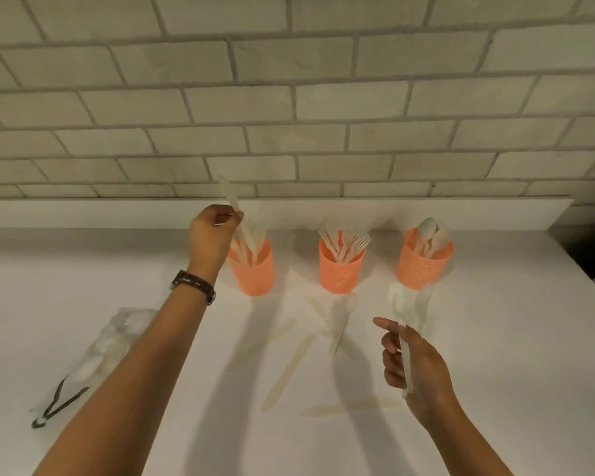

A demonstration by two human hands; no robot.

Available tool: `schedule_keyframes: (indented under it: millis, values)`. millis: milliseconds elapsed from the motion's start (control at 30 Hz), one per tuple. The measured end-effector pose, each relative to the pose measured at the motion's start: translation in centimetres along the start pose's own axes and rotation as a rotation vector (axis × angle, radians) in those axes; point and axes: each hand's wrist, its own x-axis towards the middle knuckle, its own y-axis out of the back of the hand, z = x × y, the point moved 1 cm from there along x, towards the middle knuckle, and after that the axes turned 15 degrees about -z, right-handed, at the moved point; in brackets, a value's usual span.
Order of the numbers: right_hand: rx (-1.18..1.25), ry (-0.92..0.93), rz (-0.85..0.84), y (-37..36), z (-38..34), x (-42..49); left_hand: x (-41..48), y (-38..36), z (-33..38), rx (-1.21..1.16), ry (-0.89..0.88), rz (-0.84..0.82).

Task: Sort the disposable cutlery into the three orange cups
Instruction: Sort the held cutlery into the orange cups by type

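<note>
Knife (229, 195) blurred (bag (97, 352) half-hidden).

Three orange cups (340, 273) (cutlery (345, 247) upright inside)

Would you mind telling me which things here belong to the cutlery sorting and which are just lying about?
Job: orange perforated plastic cups: left cup, middle cup, right cup; pale disposable knife in the left hand; pale cutlery in the right hand; loose pale knives on the white counter.
Not the job: crumpled clear plastic bag; brown-strapped wristwatch.
</note>
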Motion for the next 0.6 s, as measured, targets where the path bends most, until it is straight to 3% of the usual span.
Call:
schedule_keyframes:
  millis: [167,267,400,500,600]
  values:
    - [-0.117,0.015,0.026,-0.2,-0.5,-0.1,1.1,-2.4,-3.7,0.207,0.122,-0.088]
    - [-0.262,0.062,0.109,0.3,-1.0,-0.3,0.6,-2.9,-5.1,0.313,0.135,-0.019]
    - [-0.362,0.077,0.245,2.2,-2.8,0.3,-2.0,-3.6,-3.9,0.271,-0.069,0.05]
    - [-0.387,0.104,0.272,3.7,-5.5,1.4,-5.3,-5.5,-2.2,0.233,-0.22,-0.077]
    - [-0.538,0.23,0.321,5.0,-9.2,3.6,-8.4,-8.1,-1.1,0.172,-0.251,-0.244]
